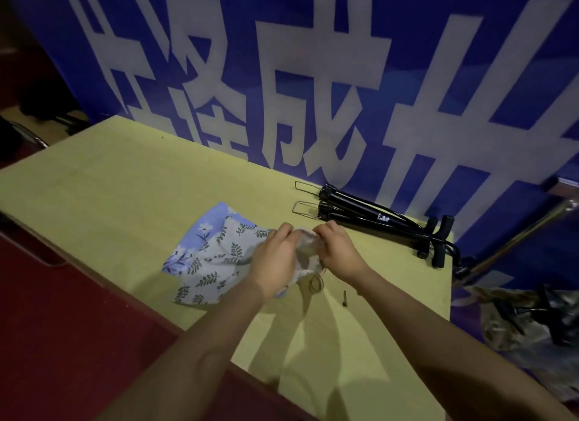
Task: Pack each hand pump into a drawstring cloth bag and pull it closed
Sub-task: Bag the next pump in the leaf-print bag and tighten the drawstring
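Your left hand (277, 257) and right hand (336, 251) are meeting over the middle of the yellow-green surface (109, 185), both working at the mouth of a pale cloth bag (305, 254). The grip of each hand is narrow and holding cloth: your left fingers are curling over the bag's rim from the left, and your right fingers are pinching the rim from the right, so the opening is showing between your two hands. A thin dark drawstring (316, 283) is hanging in a loose loop just below the bag, near your right wrist.

Under and to the left of your left hand, more cloth bags are lying flat on the surface: a leaf-print bag (216, 264) is overlapping a blue flowered bag (203, 229); how many are lying in that pile you cannot tell.

The black hand pumps (376, 220) are lying side by side at the far right of the surface, against the blue banner (407, 76) with large white characters, apart from both of your hands. Their wire foot loops are pointing left and their T-handles are lying towards the right edge. Their count is unclear because they are overlapping.

A small dark piece (345, 299) is lying on the surface just beside your right forearm
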